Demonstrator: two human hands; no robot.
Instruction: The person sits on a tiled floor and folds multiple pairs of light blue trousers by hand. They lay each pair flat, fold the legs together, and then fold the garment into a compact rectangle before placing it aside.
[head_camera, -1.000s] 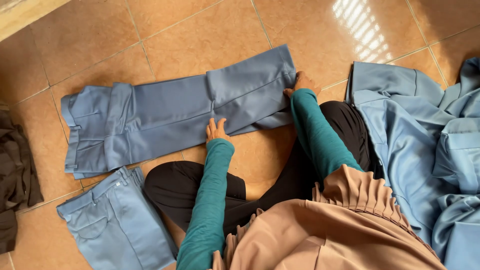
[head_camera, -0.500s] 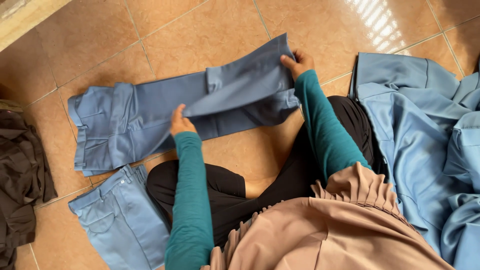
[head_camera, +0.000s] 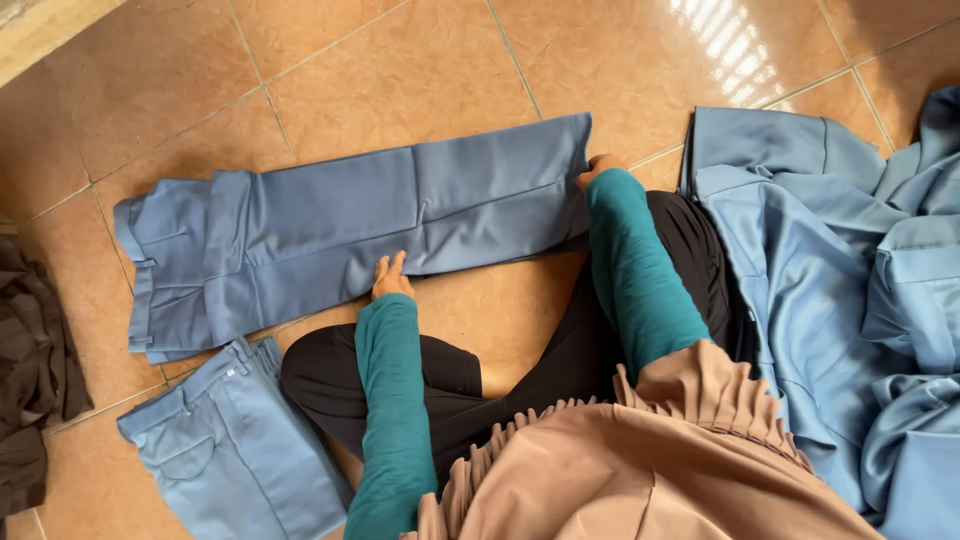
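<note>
The long blue cloth trousers (head_camera: 360, 230) now lie flatter. The left hand (head_camera: 390, 278) moved right, flat fingers pressing; the right hand (head_camera: 597, 166) fingers are hidden.

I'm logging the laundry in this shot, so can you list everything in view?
trousers: one, blue, laid flat on the floor, centre.
folded trousers: one, lighter blue, lower left.
dark clothes: one pile, brown-black, left edge.
light blue clothes: one heap, right side.
floor: orange-brown tiles.
left hand: one, teal sleeve, resting on the trousers' near edge.
right hand: one, teal sleeve, at the trousers' leg end.
</note>
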